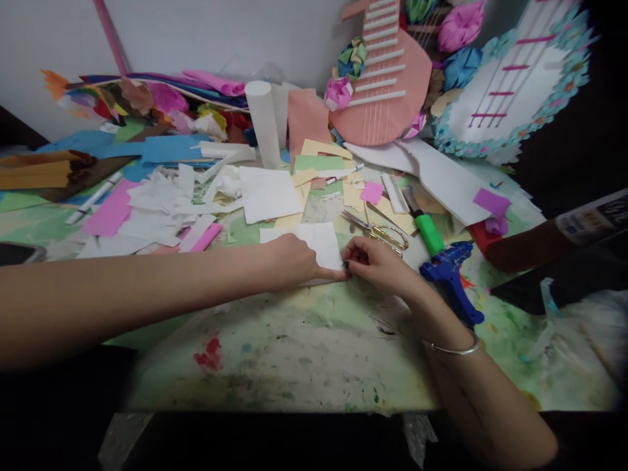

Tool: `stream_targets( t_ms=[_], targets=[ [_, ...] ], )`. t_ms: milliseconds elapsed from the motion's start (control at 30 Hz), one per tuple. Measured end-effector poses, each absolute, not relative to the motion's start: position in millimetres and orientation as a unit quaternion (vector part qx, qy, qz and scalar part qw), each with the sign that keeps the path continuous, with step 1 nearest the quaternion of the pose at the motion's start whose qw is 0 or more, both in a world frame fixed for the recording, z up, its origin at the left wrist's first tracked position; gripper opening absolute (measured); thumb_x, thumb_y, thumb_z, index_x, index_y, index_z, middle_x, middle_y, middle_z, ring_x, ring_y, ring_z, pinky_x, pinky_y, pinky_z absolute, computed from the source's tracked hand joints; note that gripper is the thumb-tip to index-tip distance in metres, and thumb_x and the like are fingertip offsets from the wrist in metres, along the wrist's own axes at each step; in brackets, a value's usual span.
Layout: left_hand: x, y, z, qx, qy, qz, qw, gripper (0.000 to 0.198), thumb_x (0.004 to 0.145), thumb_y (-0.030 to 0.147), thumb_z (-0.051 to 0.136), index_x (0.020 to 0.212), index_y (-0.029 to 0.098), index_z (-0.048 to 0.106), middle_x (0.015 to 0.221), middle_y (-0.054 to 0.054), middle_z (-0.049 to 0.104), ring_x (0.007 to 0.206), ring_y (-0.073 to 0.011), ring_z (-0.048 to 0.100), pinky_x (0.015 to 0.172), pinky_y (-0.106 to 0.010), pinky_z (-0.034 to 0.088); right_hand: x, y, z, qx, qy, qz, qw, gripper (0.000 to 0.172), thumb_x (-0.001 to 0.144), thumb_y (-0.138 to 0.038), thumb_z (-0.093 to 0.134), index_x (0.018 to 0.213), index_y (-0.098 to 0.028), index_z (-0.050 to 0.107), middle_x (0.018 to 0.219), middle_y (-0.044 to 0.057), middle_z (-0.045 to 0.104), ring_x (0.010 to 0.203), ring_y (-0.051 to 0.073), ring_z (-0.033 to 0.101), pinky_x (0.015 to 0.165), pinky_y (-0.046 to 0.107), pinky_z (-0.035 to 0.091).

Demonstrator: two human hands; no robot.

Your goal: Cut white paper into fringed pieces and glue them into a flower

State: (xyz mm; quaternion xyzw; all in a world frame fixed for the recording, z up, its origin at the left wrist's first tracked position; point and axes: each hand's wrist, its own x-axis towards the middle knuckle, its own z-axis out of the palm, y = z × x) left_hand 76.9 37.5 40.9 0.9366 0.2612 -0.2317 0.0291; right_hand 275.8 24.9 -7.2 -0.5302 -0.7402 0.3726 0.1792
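Observation:
A sheet of white paper [324, 241] lies flat near the front of the table. My left hand [294, 261] rests over its lower part, index finger stretched along the front edge and the other fingers partly hidden. At the paper's right corner, my right hand [375, 265] is closed in a pinch, its fingertips meeting the left fingertip. A tiny dark thing shows between them, too small to name. Gold-handled scissors [375, 232] lie just beyond my right hand. To its right are a blue glue gun [451, 278] and a green-handled knife [426, 226].
White paper scraps [157, 203] pile up at left, beside another white sheet [269, 194]. A white roll [263, 124] stands at the back. Paper-craft instruments [383, 111] lean against the wall. A dark bottle [554, 235] lies at right. The table's front edge [275, 411] is near me.

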Motion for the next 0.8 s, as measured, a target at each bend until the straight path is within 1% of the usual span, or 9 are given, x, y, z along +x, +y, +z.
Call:
stream_targets(
  t_ms=[133,200,333,400,500,600,700,800],
  targets=[
    [75.2,35.0,41.4,0.939,0.264,-0.215,0.041,0.06,0.085,0.01,0.048,0.133,0.045,0.042,0.063,-0.002,0.061,0.057,-0.0151,0.051,0.06,-0.027,0.031,270.2,21.8,-7.8,-0.532,-0.742,0.368,0.175,0.007,0.073,-0.017,0.057,0.081,-0.017,0.056,0.066,0.0,0.058,0.059,0.012,0.051,0.053,0.024,0.031],
    [73.7,33.3,45.7,0.944,0.245,-0.217,0.034,0.06,0.084,0.008,0.048,0.133,0.043,0.043,0.062,-0.001,0.061,0.057,-0.015,0.052,0.059,-0.027,0.032,267.3,20.4,-8.1,-0.549,-0.745,0.342,0.164,0.006,0.073,-0.017,0.06,0.078,-0.018,0.057,0.065,-0.001,0.057,0.059,0.012,0.05,0.052,0.024,0.029],
    [61.4,29.3,54.1,0.962,0.188,-0.199,-0.007,0.068,0.083,0.004,0.044,0.138,0.041,0.034,0.064,-0.001,0.061,0.053,-0.014,0.051,0.054,-0.027,0.029,263.6,18.5,-6.0,-0.563,-0.755,0.302,0.151,0.011,0.069,-0.015,0.064,0.076,-0.018,0.056,0.062,-0.002,0.055,0.057,0.011,0.048,0.052,0.023,0.026],
    [49.9,27.1,53.2,0.964,0.183,-0.193,-0.025,0.068,0.083,0.003,0.043,0.139,0.039,0.033,0.068,-0.001,0.062,0.053,-0.0137,0.051,0.052,-0.027,0.028,262.8,17.9,-4.0,-0.561,-0.758,0.298,0.148,0.011,0.068,-0.014,0.066,0.074,-0.018,0.056,0.062,-0.003,0.055,0.057,0.011,0.047,0.051,0.023,0.026],
    [32.4,22.3,45.4,0.957,0.212,-0.194,-0.036,0.068,0.082,0.002,0.042,0.139,0.038,0.036,0.07,-0.002,0.062,0.053,-0.014,0.053,0.052,-0.026,0.03,261.6,17.1,-1.3,-0.565,-0.759,0.295,0.133,0.01,0.07,-0.015,0.066,0.07,-0.017,0.056,0.059,-0.003,0.054,0.056,0.01,0.046,0.051,0.023,0.026],
    [23.1,14.8,37.0,0.947,0.257,-0.188,-0.04,0.073,0.081,0.002,0.041,0.141,0.041,0.029,0.068,-0.001,0.061,0.051,-0.0147,0.053,0.054,-0.026,0.033,260.7,16.5,0.0,-0.567,-0.759,0.294,0.127,0.01,0.07,-0.013,0.065,0.068,-0.017,0.056,0.059,-0.003,0.054,0.055,0.01,0.046,0.051,0.023,0.026],
    [21.5,6.5,34.5,0.944,0.268,-0.186,-0.049,0.074,0.081,0.001,0.041,0.143,0.038,0.027,0.067,-0.002,0.059,0.052,-0.0167,0.054,0.052,-0.027,0.034,260.5,16.5,-0.1,-0.569,-0.758,0.295,0.127,0.01,0.07,-0.014,0.066,0.068,-0.017,0.056,0.059,-0.003,0.054,0.055,0.01,0.046,0.051,0.023,0.026],
    [19.4,-1.4,35.9,0.942,0.273,-0.191,-0.044,0.075,0.08,0.001,0.044,0.144,0.036,0.026,0.074,-0.003,0.062,0.055,-0.0169,0.056,0.052,-0.027,0.035,260.6,16.8,-0.3,-0.571,-0.756,0.294,0.123,0.009,0.07,-0.015,0.065,0.068,-0.017,0.057,0.06,-0.003,0.054,0.055,0.01,0.046,0.051,0.024,0.026]
  ],
)
